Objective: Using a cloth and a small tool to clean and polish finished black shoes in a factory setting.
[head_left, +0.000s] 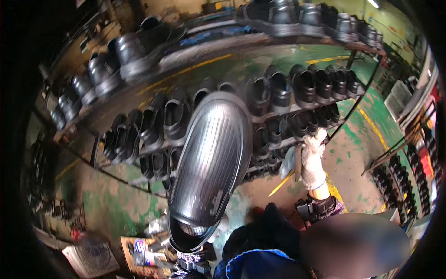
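Note:
A large glossy black shoe [211, 158] fills the middle of the view, toe pointing up and away, its opening toward me. My left hand [193, 229] is pushed into that opening and holds the shoe up; its fingers are hidden inside. On the right, my right hand [313, 162], in a whitish glove, is held out near the rack with its fingers closed. A thin yellow stick [282, 182] sticks out beside it, seemingly in its grip. A pale bluish cloth-like piece [288, 162] hangs next to that hand.
Ahead stands a metal rack [172, 63] with several tiers of black shoes [304, 86]. More racked shoes [395, 186] stand on the right. At lower left are a board with small items [141, 251] and a pale boxy unit with a round grille [90, 255]. The floor [114, 200] is worn green.

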`<state>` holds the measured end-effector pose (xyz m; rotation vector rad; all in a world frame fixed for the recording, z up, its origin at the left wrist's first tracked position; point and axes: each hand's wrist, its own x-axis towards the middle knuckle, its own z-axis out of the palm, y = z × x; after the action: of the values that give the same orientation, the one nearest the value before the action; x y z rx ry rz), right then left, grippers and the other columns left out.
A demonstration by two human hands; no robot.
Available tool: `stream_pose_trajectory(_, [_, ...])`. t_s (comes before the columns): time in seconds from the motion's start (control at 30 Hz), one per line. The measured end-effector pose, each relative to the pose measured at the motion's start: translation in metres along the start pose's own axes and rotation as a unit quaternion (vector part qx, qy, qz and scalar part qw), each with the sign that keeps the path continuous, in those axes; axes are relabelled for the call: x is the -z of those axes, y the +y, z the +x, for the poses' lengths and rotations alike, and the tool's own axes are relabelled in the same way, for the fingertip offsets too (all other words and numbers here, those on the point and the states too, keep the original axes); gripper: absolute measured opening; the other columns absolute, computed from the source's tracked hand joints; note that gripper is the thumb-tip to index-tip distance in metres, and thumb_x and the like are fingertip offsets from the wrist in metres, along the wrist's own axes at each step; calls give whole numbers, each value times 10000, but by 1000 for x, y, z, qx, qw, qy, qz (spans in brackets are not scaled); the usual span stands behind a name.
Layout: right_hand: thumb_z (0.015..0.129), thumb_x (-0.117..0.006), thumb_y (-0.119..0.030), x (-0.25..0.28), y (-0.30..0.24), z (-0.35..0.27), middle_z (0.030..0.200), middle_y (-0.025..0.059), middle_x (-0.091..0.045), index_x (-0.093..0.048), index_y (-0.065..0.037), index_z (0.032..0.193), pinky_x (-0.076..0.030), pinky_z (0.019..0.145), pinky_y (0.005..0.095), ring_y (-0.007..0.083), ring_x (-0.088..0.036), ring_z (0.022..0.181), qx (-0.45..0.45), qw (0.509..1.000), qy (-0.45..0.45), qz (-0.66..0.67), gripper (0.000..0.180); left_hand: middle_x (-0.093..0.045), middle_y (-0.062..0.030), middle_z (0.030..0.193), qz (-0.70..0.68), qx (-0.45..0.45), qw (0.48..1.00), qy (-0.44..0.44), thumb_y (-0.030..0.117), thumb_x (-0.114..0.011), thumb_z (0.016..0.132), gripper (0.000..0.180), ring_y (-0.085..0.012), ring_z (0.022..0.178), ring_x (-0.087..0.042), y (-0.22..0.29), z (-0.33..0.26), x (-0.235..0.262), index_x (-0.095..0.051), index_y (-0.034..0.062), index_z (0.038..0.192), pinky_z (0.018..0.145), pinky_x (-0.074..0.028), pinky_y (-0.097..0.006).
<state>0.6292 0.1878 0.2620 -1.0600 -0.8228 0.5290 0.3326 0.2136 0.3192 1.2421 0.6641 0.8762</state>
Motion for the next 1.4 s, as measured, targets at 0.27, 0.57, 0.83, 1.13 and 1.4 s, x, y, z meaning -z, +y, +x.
stream_pose_trajectory(0.27, [762, -494, 60, 45, -28, 19, 849, 118, -449, -508, -36, 805, -408, 682, 326, 236, -433, 799, 149, 913, 14, -380, 106, -221, -348, 1343, -560, -66, 774, -287, 393, -522, 852, 705, -362, 1074, -472, 119, 222, -74, -241, -17, 1353, 869, -460, -449])
stream_pose_trajectory(0.57, [820, -585, -294, -24, -168, 127, 1031, 130, -589, -591, -86, 1031, -482, 794, 370, 317, -605, 865, 301, 821, -29, -484, 296, -398, -385, 1174, -425, -97, 879, -191, 172, -592, 853, 583, -449, 988, -534, 139, 264, -41, -264, -108, 1245, 871, -526, -449])
stream_pose_trajectory(0.83, [844, -542, -367, -59, -211, 258, 875, 162, -629, -617, -68, 978, -450, 770, 323, 315, -586, 788, 398, 721, -208, -528, 336, -584, -154, 684, -117, 8, 993, -17, 628, -396, 864, 687, -221, 494, -548, 117, 222, -51, -533, -44, 903, 385, -414, -255])
stream_pose_trajectory(1.13, [674, -704, -301, -71, -125, 45, 800, 81, -594, -587, -95, 772, -497, 556, 323, 242, -597, 683, 508, 722, -110, -457, 257, -588, -60, 909, -514, 140, 829, -170, 535, -504, 865, 538, -185, 818, -581, 9, 116, -75, -493, 111, 1197, 773, -474, -368])
stream_pose_trajectory(1.4, [757, -593, -475, -51, -3, -109, 1106, 103, -568, -671, -120, 927, -507, 659, 294, 239, -619, 803, 138, 740, -608, -252, 401, -548, -55, 747, -843, 377, 362, 131, 208, -505, 859, 178, -143, 632, -523, -206, -57, 37, -552, 39, 884, 547, -462, -212])
